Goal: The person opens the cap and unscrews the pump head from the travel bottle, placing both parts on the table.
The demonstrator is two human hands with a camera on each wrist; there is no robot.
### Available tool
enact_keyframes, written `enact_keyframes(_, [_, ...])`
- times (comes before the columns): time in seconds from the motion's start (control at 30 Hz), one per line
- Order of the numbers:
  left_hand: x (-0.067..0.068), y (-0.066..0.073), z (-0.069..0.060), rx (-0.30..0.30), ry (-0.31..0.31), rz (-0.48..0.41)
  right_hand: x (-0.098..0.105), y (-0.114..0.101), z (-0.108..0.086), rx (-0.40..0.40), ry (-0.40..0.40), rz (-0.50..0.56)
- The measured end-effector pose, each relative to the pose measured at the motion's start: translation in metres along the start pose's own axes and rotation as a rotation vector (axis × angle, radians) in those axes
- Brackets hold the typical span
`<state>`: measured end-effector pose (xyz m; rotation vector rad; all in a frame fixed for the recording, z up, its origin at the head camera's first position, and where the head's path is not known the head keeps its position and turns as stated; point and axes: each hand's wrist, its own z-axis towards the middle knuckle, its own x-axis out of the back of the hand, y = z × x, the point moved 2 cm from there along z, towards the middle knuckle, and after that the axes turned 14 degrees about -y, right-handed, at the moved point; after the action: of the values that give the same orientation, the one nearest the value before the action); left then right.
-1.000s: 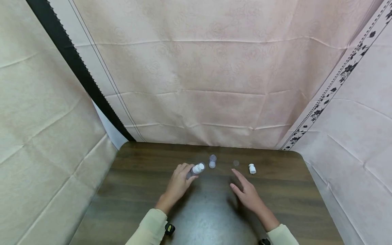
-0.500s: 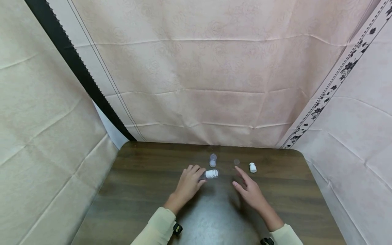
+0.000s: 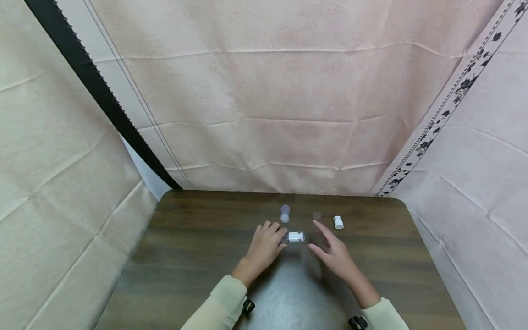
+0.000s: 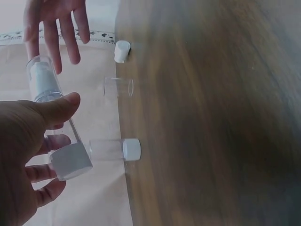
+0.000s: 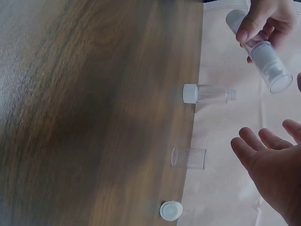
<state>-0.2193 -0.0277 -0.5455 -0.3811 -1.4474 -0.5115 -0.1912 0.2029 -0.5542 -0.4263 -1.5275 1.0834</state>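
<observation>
My left hand [image 3: 266, 245] grips a clear pump bottle [image 3: 295, 237] by its body, thumb on one side and fingers on the other. The bottle lies sideways in the air, its capped end toward my right hand [image 3: 335, 254]. In the left wrist view its white base [image 4: 70, 161] and the clear cap [image 4: 44, 77] over the white pump show. My right hand holds nothing, fingers extended and spread just short of that cap. Behind, a second clear bottle [image 5: 211, 94] stands on its white base without a pump. A loose clear cap [image 5: 189, 158] and a white pump top [image 3: 338, 222] stand to its right.
A dark wooden table [image 3: 198, 256] with rounded far corners carries these things near its far edge. Pale creased cloth [image 3: 264, 96] hangs behind it and at both sides.
My left hand has moved right, tilting the bottle from partly upright to sideways, its capped end nearer my right hand. The right hand has barely moved. The standing items stay put.
</observation>
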Motion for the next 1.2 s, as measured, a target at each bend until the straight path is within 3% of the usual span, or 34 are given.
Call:
enact_keyframes(0.27, [-0.001, 0.008, 0.008, -0.007, 0.017, 0.027, -0.007, -0.006, 0.008, 0.009, -0.027, 0.010])
enact_keyframes(0.53, [-0.001, 0.014, 0.011, -0.016, 0.018, 0.068, -0.016, -0.006, 0.014, 0.013, 0.014, 0.012])
enact_keyframes(0.97, [-0.003, 0.019, 0.010, -0.020, -0.008, 0.038, -0.022, -0.001, 0.014, -0.047, 0.076, 0.055])
enact_keyframes(1.2, [-0.007, 0.018, 0.006, -0.083, 0.028, 0.016, -0.022, 0.001, 0.010, -0.088, 0.082, 0.099])
